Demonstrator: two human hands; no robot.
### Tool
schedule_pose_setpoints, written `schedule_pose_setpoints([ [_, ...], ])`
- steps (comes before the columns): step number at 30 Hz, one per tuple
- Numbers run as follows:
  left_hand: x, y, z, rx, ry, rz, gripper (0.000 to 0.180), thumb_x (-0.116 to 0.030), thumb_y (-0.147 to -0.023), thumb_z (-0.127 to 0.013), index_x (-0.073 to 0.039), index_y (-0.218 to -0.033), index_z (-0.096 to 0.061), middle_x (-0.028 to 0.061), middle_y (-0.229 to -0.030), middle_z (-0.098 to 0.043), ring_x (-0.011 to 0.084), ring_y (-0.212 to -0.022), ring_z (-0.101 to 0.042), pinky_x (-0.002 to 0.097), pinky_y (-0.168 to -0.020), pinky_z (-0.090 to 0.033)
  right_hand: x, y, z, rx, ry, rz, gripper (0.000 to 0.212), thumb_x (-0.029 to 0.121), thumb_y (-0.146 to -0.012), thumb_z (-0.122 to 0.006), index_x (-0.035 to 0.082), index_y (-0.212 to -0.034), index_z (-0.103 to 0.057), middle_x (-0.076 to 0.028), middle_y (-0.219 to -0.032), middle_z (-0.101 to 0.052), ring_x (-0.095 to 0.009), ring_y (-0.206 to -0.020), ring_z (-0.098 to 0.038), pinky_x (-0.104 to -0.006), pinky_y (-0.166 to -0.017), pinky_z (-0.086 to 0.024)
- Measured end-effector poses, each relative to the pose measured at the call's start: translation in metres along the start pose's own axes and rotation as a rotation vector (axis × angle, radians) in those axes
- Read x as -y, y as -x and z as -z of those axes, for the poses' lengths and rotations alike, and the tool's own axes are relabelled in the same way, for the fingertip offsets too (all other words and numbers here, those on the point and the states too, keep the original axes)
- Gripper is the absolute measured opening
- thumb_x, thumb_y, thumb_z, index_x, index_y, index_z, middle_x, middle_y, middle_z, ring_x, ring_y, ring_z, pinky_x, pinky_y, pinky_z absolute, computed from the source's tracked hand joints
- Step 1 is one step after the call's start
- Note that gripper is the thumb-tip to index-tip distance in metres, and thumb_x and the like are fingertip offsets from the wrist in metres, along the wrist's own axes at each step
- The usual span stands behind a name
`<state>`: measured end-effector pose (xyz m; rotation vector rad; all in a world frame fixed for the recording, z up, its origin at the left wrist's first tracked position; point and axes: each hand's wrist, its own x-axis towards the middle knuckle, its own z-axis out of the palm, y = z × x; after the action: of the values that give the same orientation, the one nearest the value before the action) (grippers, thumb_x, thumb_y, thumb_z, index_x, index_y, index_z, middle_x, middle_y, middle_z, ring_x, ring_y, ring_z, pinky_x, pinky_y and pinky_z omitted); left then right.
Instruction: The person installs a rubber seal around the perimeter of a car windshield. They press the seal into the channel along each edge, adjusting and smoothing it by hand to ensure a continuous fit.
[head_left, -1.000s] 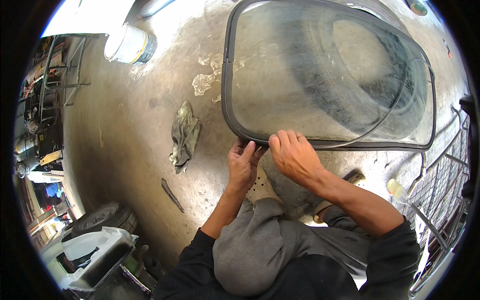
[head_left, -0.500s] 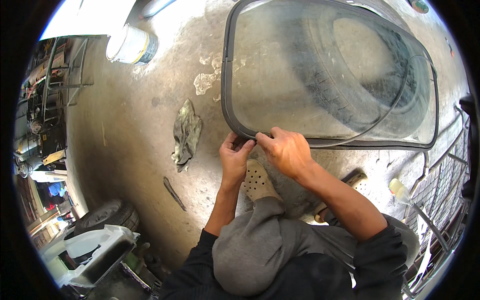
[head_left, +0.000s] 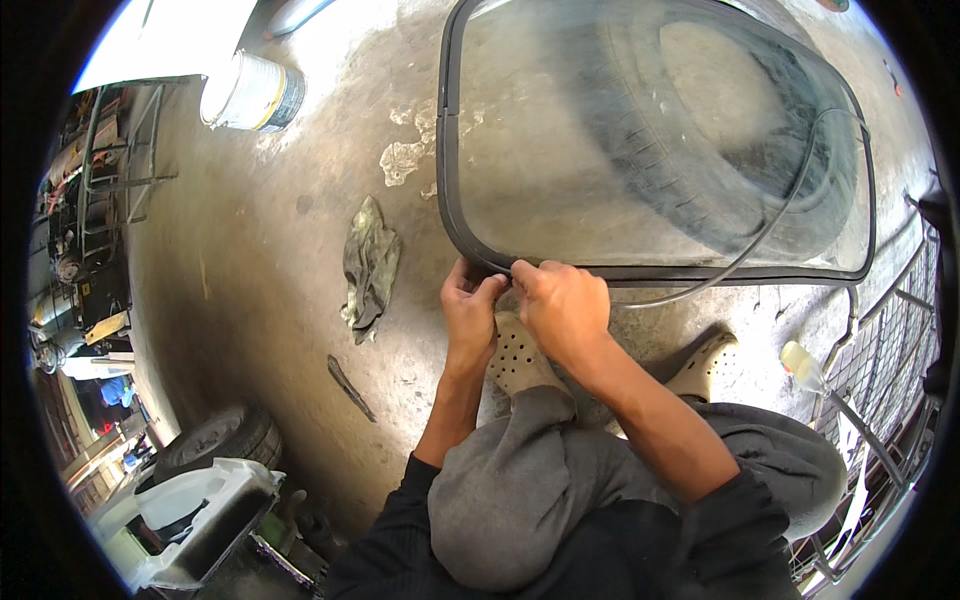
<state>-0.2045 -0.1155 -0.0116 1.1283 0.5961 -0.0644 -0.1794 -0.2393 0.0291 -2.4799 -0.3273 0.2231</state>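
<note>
Grey strip point(head_left: 650, 302) now bows outside the glass pane's point(head_left: 540, 165) black rubber rim point(head_left: 449, 180), toward you. Your left hand point(head_left: 470, 315) and right hand point(head_left: 565, 310) pinch near the rim's near-left corner; handling seems centred there. Strip grip: can't tell. Pane lies over a tyre point(head_left: 640, 135).

pinching seal point(head_left: 449, 185) near corner of glass point(head_left: 540, 160) with left hand point(head_left: 469, 318) | touching seal just beside with right hand point(head_left: 565, 312) | wearing clogs point(head_left: 518, 362)

Left grip point(head_left: 470, 318), right grip point(head_left: 563, 312) close together, both pinching.
</note>
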Motion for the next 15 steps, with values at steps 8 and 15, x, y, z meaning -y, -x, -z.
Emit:
schedule_pose_setpoints([
  [8, 0.001, 0.001, 0.005, 0.042, 0.021, 0.016, 0.028, 0.005, -0.087, -0.049, 0.004, -0.115, -0.051, 0.0109, -0.106, -0.06, 0.0186, -0.093, -0.061, 0.0318, -0.081, -0.05, -0.002, -0.003, -0.001, 0.004, -0.033, -0.046, 0.002, 0.011, -0.075, -0.062, 0.01, -0.077, -0.061, -0.01, -0.065, -0.06, -0.031, -0.061, -0.061, -0.0423, -0.049, -0.045],
  [15, 0.002, 0.002, -0.003, -0.026, 0.095, 0.022, 0.026, 0.004, -0.088, -0.052, 0.002, -0.114, -0.051, 0.0085, -0.1, -0.06, 0.0163, -0.087, -0.06, 0.0293, -0.077, -0.049, -0.008, 0.019, -0.017, -0.226, -0.086, 0.087, 0.006, 0.011, -0.076, -0.065, 0.009, -0.081, -0.062, -0.008, -0.066, -0.058, -0.029, -0.056, -0.06, -0.0366, -0.046, -0.046],
])
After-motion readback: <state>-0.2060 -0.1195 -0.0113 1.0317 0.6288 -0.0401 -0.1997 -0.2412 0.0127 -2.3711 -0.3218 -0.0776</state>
